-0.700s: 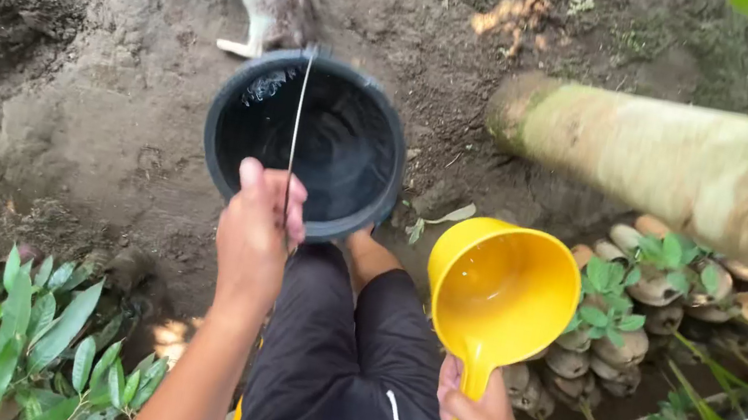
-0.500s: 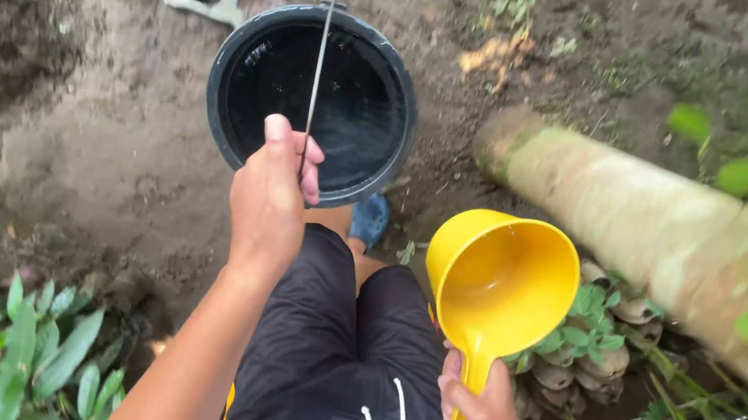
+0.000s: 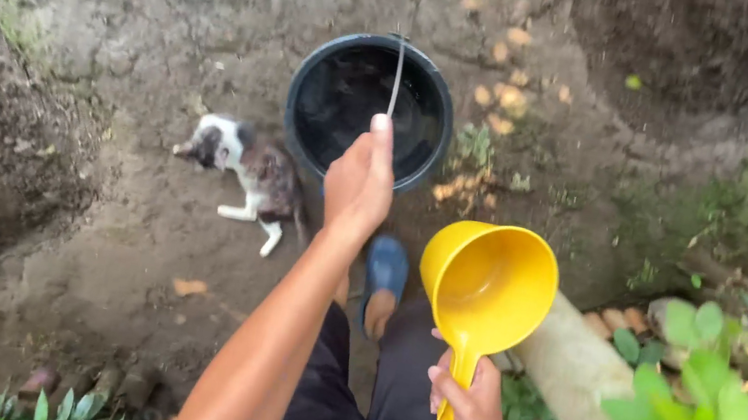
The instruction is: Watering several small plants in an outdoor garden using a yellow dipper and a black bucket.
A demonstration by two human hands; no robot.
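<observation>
Bare dirt ground lies below me. My left hand has its grip clamped on the wire handle of a black bucket hanging ahead; my right hand, nearer, grips a yellow scoop. Left of the bucket lies a cat.

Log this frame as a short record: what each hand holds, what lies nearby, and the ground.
left hand: closed on the wire handle of a black bucket, held above the ground
right hand: grips the handle of a yellow dipper, bowl facing up
cat: lying on the soil, left of the bucket
ground: bare soil
log: at lower right, beside leafy plants
</observation>
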